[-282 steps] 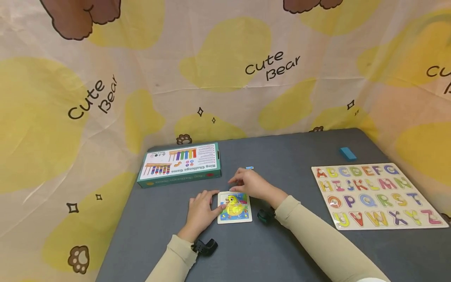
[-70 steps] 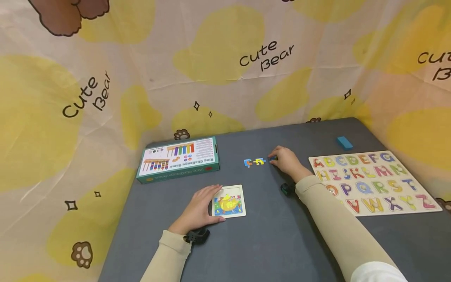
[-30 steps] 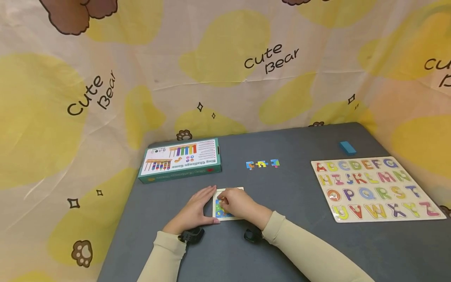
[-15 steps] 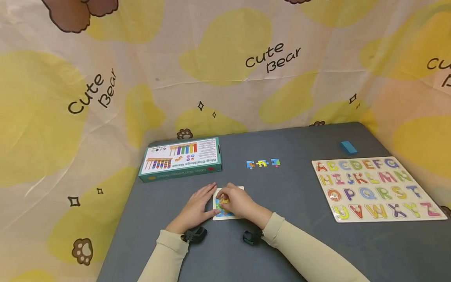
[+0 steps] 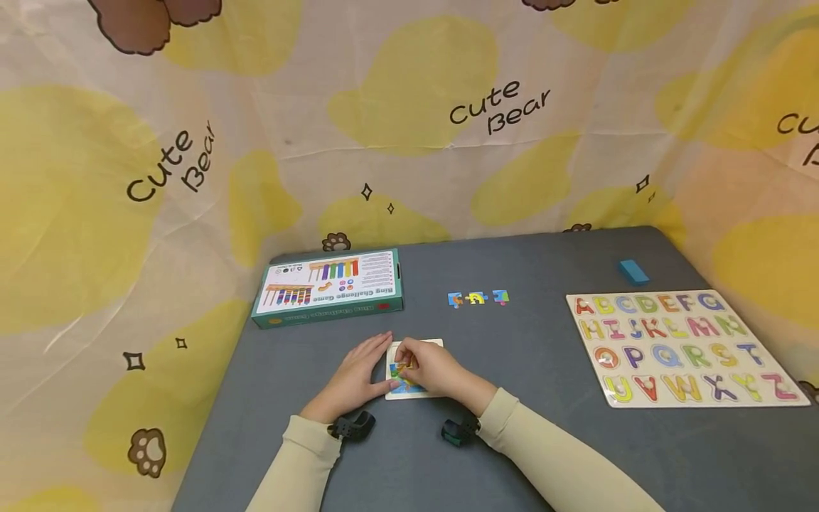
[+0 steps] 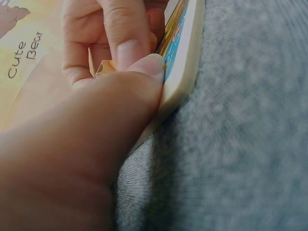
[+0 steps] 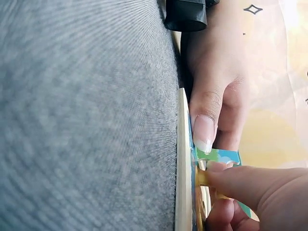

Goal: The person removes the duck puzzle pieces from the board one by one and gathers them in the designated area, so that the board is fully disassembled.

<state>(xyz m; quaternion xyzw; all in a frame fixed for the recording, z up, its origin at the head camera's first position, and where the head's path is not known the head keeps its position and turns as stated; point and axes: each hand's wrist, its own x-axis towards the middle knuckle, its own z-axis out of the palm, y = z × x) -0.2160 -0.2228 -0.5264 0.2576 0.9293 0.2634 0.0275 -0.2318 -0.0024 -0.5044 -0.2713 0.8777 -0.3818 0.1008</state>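
Note:
A small duck jigsaw puzzle in a cream frame point(image 5: 434, 342) lies on the grey table, partly covered by both hands. My left hand point(image 5: 350, 380) rests along its left side, fingers straight, with the thumb point(image 6: 144, 72) on the picture near the lower left corner. Over the frame, my right hand point(image 5: 435, 366) pinches a puzzle piece point(image 7: 203, 178) between thumb and fingers. A blue-green piece point(image 7: 228, 156) stands tilted up at the left thumb's tip. Three loose pieces lie in a row beyond the frame: an orange-blue one point(image 5: 455, 299), a yellow one point(image 5: 476, 298) and a blue-green one point(image 5: 500, 296).
A green and white Ring Challenge Game box point(image 5: 329, 288) lies at the back left. On the right is a wooden alphabet board point(image 5: 687, 350), with a blue block point(image 5: 633, 272) behind it. A printed cloth point(image 5: 409, 85) hangs along the table's back and sides.
My right hand set a third piece at the end of the row, then came back over the frame. Within the last second its fingers have shifted only slightly; my left thumb moved onto the picture.

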